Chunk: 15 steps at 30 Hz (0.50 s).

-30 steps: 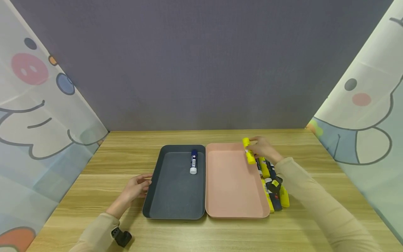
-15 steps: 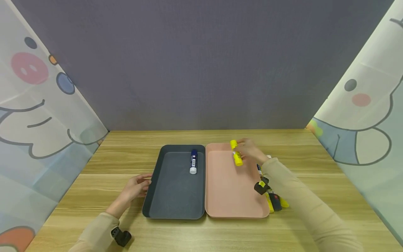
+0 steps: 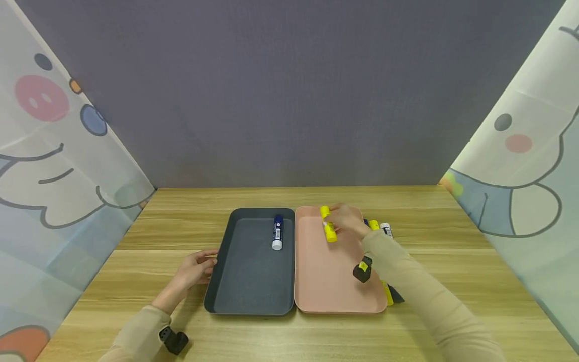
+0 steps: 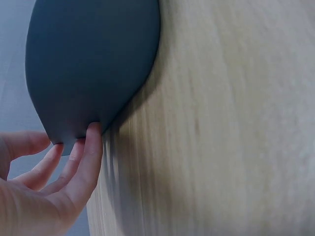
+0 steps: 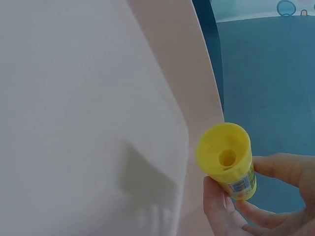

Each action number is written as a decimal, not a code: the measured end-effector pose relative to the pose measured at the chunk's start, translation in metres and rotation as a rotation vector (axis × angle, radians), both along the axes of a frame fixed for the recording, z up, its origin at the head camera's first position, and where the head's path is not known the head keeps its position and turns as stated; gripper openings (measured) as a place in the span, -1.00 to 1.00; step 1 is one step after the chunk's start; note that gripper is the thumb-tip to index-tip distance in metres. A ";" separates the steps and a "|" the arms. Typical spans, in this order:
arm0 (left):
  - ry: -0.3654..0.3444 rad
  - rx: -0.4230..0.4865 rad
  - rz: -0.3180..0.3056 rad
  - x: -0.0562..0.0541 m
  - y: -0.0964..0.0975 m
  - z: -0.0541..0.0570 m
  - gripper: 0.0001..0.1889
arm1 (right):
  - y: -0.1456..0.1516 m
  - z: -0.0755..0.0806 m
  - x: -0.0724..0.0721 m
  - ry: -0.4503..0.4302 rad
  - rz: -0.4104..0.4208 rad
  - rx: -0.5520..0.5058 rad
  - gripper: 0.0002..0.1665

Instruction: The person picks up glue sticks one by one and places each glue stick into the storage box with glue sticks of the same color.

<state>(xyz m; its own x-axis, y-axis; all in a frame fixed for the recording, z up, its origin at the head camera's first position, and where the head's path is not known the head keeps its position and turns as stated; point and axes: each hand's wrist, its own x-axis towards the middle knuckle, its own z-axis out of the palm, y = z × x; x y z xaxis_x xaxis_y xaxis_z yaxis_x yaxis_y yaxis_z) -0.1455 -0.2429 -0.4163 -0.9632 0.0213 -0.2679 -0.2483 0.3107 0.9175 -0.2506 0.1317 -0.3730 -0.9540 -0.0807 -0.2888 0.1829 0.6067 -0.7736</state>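
My right hand (image 3: 346, 218) pinches a yellow glue stick (image 3: 328, 224) between thumb and fingers, over the back part of the pink tray (image 3: 339, 281). In the right wrist view the round yellow end of the glue stick (image 5: 224, 150), with a hole in its middle, faces the camera. My left hand (image 3: 195, 271) rests at the left side of the dark grey tray (image 3: 251, 281). In the left wrist view its fingertips touch the outer wall of that tray (image 4: 93, 64), with the thumb at the rim. A navy glue stick (image 3: 278, 233) with a white end lies inside the grey tray.
The two trays stand side by side on a wooden table (image 3: 172, 226). Right of the pink tray lie several yellow and dark glue sticks (image 3: 386, 229), partly hidden under my right sleeve. A grey panel (image 3: 289, 100) rises behind the table, with cartoon-printed sheets at both sides.
My right hand has carried the yellow glue stick leftward from the pink tray's right rim to over its back left part. The left hand and both trays have stayed in place.
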 end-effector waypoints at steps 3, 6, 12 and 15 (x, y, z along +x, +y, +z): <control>0.003 -0.004 -0.006 0.000 0.000 0.000 -0.58 | -0.003 -0.004 -0.001 -0.022 0.014 -0.025 -0.39; 0.000 -0.002 -0.001 -0.001 0.000 0.000 -0.59 | -0.005 -0.007 0.000 -0.028 0.035 -0.033 -0.41; 0.002 0.008 -0.011 -0.001 0.000 -0.001 -0.58 | -0.011 -0.011 0.000 -0.032 0.068 -0.078 -0.40; 0.003 0.017 -0.013 -0.001 -0.001 -0.001 -0.58 | -0.014 -0.015 -0.001 -0.029 0.060 -0.141 -0.40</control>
<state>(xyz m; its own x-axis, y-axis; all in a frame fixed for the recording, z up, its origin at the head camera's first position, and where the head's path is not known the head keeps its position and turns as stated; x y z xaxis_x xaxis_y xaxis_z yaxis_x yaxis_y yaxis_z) -0.1467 -0.2439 -0.4173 -0.9636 0.0387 -0.2647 -0.2417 0.2979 0.9235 -0.2517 0.1173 -0.3878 -0.9377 -0.1792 -0.2976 0.1728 0.5026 -0.8471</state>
